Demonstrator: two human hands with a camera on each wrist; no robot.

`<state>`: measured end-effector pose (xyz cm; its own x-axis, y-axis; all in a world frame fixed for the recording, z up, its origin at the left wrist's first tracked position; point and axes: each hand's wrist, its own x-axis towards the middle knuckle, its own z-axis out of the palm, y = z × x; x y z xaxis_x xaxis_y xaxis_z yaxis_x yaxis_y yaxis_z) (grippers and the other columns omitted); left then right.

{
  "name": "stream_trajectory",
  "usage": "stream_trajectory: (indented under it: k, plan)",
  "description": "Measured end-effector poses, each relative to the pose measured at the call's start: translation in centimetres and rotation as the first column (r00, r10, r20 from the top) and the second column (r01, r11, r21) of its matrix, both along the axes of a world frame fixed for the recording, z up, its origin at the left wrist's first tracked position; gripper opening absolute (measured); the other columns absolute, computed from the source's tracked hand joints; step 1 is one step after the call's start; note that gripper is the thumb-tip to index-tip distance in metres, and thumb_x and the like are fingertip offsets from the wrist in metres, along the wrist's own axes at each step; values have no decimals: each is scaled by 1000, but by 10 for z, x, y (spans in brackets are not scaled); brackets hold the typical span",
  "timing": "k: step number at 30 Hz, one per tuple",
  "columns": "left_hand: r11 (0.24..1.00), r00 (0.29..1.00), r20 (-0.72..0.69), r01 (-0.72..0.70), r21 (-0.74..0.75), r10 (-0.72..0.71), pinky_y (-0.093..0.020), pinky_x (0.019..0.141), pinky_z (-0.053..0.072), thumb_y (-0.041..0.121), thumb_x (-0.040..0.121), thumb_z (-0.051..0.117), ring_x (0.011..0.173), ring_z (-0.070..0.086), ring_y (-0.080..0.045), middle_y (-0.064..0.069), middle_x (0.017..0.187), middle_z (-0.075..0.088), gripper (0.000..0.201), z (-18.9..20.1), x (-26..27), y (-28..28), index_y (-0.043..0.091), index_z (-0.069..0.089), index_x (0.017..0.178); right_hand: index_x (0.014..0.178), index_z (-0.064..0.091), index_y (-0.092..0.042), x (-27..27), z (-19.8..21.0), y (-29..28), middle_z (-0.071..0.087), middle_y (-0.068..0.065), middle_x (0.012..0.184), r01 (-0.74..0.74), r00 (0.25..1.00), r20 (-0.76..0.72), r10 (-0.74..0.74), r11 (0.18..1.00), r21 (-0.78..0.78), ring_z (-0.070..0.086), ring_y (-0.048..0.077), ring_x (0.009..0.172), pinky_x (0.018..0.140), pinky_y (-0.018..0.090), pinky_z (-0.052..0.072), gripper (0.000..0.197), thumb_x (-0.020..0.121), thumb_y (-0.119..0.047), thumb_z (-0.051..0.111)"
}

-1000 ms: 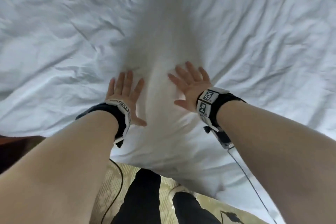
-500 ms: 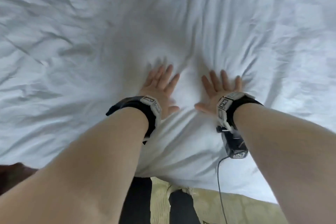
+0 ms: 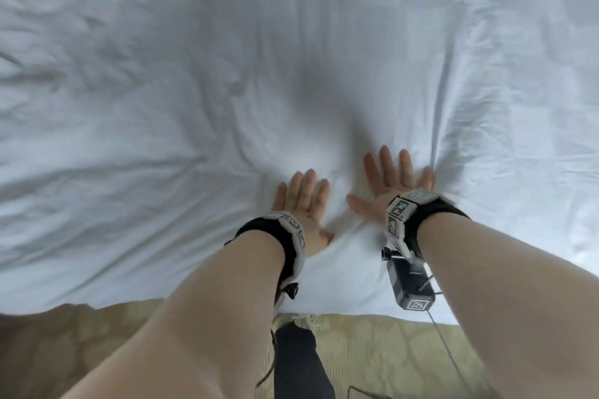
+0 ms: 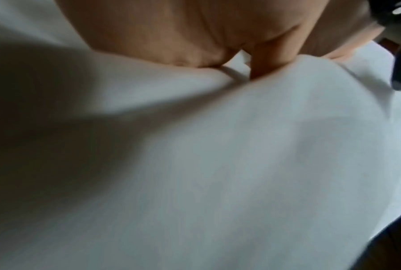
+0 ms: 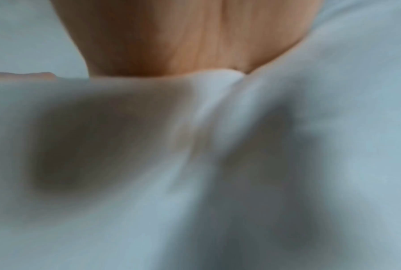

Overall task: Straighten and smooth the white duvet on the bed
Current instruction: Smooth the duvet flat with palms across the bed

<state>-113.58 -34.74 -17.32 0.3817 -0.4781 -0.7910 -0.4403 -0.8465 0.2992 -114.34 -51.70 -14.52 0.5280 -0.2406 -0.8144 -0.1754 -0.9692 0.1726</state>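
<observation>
The white duvet (image 3: pixel 162 91) covers the whole bed, creased on the left and with long folds running away on the right. My left hand (image 3: pixel 303 201) lies flat on it near the front edge, fingers straight and together. My right hand (image 3: pixel 393 181) presses flat beside it, fingers spread, thumb out to the left. A soft ridge of cloth rises between the two hands. In the left wrist view the palm (image 4: pixel 171 36) sits on the duvet (image 4: pixel 217 164). The right wrist view shows the heel of the hand (image 5: pixel 183 40) pressing into bunched cloth (image 5: pixel 217 146).
The duvet's front edge (image 3: pixel 340 309) hangs over a yellow-beige patterned floor (image 3: pixel 372 359). My dark trouser leg (image 3: pixel 298 363) stands against the bed. A cable (image 3: pixel 447 343) hangs from the right wrist camera. A brown patch of floor (image 3: pixel 39 350) lies at the lower left.
Both hands have slid to the right along the duvet, staying flat. The deep folds that fanned out ahead of the fingers have flattened into a smoother hollow.
</observation>
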Motion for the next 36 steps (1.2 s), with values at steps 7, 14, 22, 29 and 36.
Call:
stream_trajectory:
  k: [7, 14, 22, 29, 36]
  plan:
    - [998, 968, 245, -56, 2, 54, -42, 120, -14, 63, 88, 40, 140, -34, -26, -5, 150, -40, 98, 27, 11, 2, 24, -28, 146, 147, -23, -32, 19, 13, 13, -35, 0, 153, -122, 971, 211, 116, 992, 14, -31, 31, 141, 109, 65, -11, 85, 89, -68, 28]
    - [971, 990, 108, 67, 230, -94, -55, 114, -16, 75, 73, 49, 132, -43, -37, -13, 142, -49, 124, 10, -36, -25, 16, -39, 139, 142, -30, -36, -64, -6, -40, -44, -7, 147, -58, 998, -22, 58, 998, 2, -38, 33, 136, 110, 64, -15, 108, 76, -76, 44]
    - [987, 975, 165, 135, 93, -149, -49, 117, -15, 66, 83, 48, 139, -37, -27, -3, 149, -42, 108, 34, -20, -83, 23, -29, 145, 146, -25, -32, -70, 7, -78, -31, -5, 154, 117, 987, 103, -120, 993, 33, -23, 25, 145, 112, 62, -9, 93, 84, -75, 30]
    - [988, 972, 194, 117, 102, -135, -47, 118, -15, 67, 88, 35, 138, -37, -29, -4, 144, -45, 97, 36, -27, -83, 22, -27, 147, 151, -13, -27, -85, 27, -112, -17, -2, 159, 289, 957, -7, -289, 957, -21, -12, 25, 148, 116, 59, 0, 86, 86, -75, 17]
    - [992, 938, 337, -107, 61, 81, -47, 118, -15, 67, 88, 33, 141, -31, -28, -6, 152, -35, 95, 75, 60, -80, 22, -26, 147, 147, -20, -37, 39, 68, -70, -27, -5, 156, 65, 939, 325, -113, 986, 156, -26, 26, 144, 117, 56, -7, 73, 95, -60, 26]
